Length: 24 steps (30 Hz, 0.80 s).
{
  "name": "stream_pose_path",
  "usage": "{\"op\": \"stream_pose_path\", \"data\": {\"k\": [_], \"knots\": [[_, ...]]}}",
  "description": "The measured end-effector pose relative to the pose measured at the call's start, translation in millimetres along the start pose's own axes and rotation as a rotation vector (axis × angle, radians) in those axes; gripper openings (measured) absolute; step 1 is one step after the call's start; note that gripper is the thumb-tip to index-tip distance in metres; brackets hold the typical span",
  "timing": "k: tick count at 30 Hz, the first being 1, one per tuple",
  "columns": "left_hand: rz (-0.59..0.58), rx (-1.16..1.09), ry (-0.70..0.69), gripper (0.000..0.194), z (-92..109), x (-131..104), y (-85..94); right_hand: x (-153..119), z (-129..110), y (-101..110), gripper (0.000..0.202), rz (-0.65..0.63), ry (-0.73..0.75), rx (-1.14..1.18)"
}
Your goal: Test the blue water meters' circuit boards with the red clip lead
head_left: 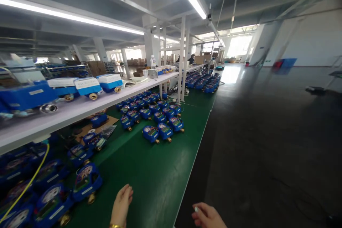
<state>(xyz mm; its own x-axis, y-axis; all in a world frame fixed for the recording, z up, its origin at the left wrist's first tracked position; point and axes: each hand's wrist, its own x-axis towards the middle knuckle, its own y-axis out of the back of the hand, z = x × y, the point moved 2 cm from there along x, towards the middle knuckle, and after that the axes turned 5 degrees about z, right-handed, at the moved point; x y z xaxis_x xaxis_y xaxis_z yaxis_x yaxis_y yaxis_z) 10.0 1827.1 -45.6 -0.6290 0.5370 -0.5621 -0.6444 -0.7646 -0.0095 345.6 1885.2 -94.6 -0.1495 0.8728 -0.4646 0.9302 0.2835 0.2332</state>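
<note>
My left hand (123, 201), with a gold-coloured band at the wrist, hangs low over the green floor. Its fingers are bent and pressed together, and I see nothing in them. Lower right, my right hand (208, 216) is loosely closed above the dark floor. A pale, shiny spot shows at its thumb tip, looking like the nail; no held object can be made out. Nearest to my left hand, but apart from it, is a blue water meter (87, 181) with a brass fitting and exposed wiring. More such meters (53, 203) sit beside it in rows.
A white workbench (66, 115) on the left carries blue meters with white covers (88, 87). Under and beyond it, open blue meters (164, 131) stand on the green floor (160, 164). A yellow cable (33, 178) hangs lower left. Dark floor (253, 142) stretches right. A person (191, 59) is far back.
</note>
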Motion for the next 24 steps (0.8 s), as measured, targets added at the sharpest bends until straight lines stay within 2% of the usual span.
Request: {"op": "stream_pose_path", "data": {"k": [3, 8, 10, 13, 17, 21, 24], "knots": [[0.004, -0.078, 0.015, 0.027, 2.0, 39.3, -45.7, 52.9, -31.9, 14.1, 0.066, -0.038, -0.011, 0.072], [0.048, -0.162, 0.132, 0.029, 20.2, 108.3, -120.2, 129.4, -84.5, 42.9, 0.068, -0.017, -0.054, 0.124], [0.033, -0.159, 0.181, 0.029, 32.3, 131.9, -145.7, 158.2, -100.0, 45.5, 0.066, 0.001, -0.081, 0.158], [0.006, -0.130, 0.242, 0.027, 53.2, 161.9, -177.0, 206.1, -120.2, 34.5, 0.058, 0.014, -0.122, 0.219], [0.053, -0.116, 0.288, 0.039, 70.3, 182.4, -203.9, 271.3, -141.5, 8.3, 0.058, 0.025, -0.139, 0.262], [0.160, -0.165, 0.358, 0.053, 65.0, 180.0, -217.3, 315.7, -145.9, -9.5, 0.075, -0.011, -0.174, 0.212], [0.218, -0.241, 0.360, 0.050, 57.1, 178.3, -224.1, 336.4, -144.7, -12.7, 0.094, -0.102, -0.245, 0.148]]}}
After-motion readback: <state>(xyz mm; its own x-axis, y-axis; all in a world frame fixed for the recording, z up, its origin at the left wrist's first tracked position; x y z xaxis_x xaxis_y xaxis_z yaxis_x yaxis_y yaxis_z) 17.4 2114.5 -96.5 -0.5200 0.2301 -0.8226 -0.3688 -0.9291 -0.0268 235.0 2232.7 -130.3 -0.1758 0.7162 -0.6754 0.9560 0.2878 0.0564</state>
